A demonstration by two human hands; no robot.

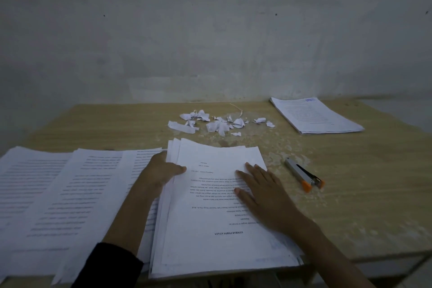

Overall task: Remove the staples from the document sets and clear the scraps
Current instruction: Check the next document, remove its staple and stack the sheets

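Observation:
A thick stack of printed sheets (210,236) lies before me on the wooden table (350,206), its text upside down to me. My left hand (161,170) grips the stack's left edge near the far corner, thumb on top and fingers underneath. My right hand (261,194) rests flat on the top sheet with straight fingers. White torn paper scraps (215,123) are scattered beyond the stack near the wall. A grey stapler with orange tips (304,174) lies to the right of the stack.
Loose printed pages (58,194) are spread over the table's left part. Another neat pile of documents (315,116) sits at the far right corner. A grey wall (210,30) stands right behind the table. The table's front edge runs at lower right.

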